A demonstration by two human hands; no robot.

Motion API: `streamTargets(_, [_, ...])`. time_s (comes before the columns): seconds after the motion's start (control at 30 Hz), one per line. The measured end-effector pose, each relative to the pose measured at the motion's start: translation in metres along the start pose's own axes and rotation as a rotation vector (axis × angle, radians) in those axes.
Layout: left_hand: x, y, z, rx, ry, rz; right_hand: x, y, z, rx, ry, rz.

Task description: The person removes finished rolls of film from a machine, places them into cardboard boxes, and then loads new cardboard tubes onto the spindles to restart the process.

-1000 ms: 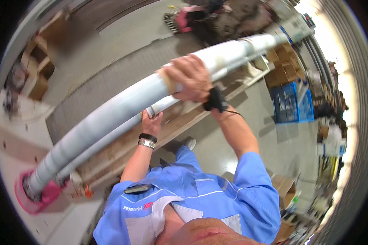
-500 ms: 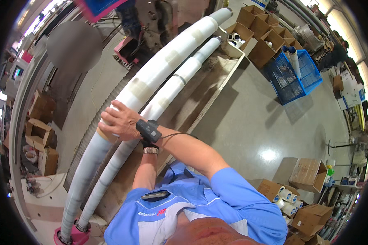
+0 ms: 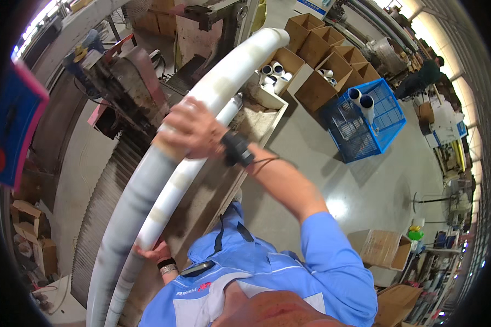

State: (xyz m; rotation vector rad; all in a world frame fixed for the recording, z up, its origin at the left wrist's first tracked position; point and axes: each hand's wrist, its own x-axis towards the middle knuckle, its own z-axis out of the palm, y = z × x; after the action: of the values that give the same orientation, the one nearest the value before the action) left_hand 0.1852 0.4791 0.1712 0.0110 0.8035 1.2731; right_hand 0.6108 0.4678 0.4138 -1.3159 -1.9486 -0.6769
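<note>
My right hand [image 3: 192, 129] is wrapped over a thick white roll [image 3: 237, 73], its fingers curled across the top where white meets a greyer, translucent stretch. A strapped black device sits on that wrist. Beside the thick roll, on my side, runs a thinner white roll [image 3: 175, 188] with brownish patches. Lower down, my left hand [image 3: 157, 253] grips the thinner roll near its greyer part; some of its fingers are hidden by the roll. Both rolls lie side by side above a long trough [image 3: 219, 182].
Ridged grey bellows [image 3: 106, 210] flank the rolls on the left, with machinery [image 3: 128, 82] beyond. A blue plastic crate [image 3: 360, 128] holding tubes stands on the floor at right. Open cardboard boxes [image 3: 316, 49] crowd the far side; another carton [image 3: 382, 248] stands near right.
My left hand has moved from near the right wrist down the thinner roll toward its near end. My right hand stays on the thick roll. The view has shifted, moving the crate left.
</note>
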Motion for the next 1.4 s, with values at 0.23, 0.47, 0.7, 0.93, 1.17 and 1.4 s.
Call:
streamTargets(0.23, [0.009, -0.013, -0.002, -0.026, 0.257, 0.229, -0.083, 0.262, -0.09, -0.296, -0.273, 0.356])
streamTargets(0.47, [0.011, -0.063, 0.052, 0.101, 0.459, 0.375, -0.199, 0.28, -0.006, 1.305, 0.274, 1.523])
streamTargets(0.7, [-0.014, -0.232, 0.166, 0.459, 0.402, 0.514, -0.259, 0.254, 0.033, 1.705, -0.064, 1.717])
streamTargets(0.93, [0.018, -0.429, 0.261, 0.012, -0.14, -0.072, -0.294, 0.462, -0.044, 1.645, 0.025, 1.457])
streamTargets(1.17, [0.033, -0.639, 0.403, 0.085, -0.008, -0.338, -0.305, 0.611, -0.119, 0.527, -0.605, 1.114])
streamTargets(1.4, [0.027, -0.703, 0.451, 0.601, -0.34, -0.487, -0.439, 0.483, -0.096, 1.265, -0.013, 1.888])
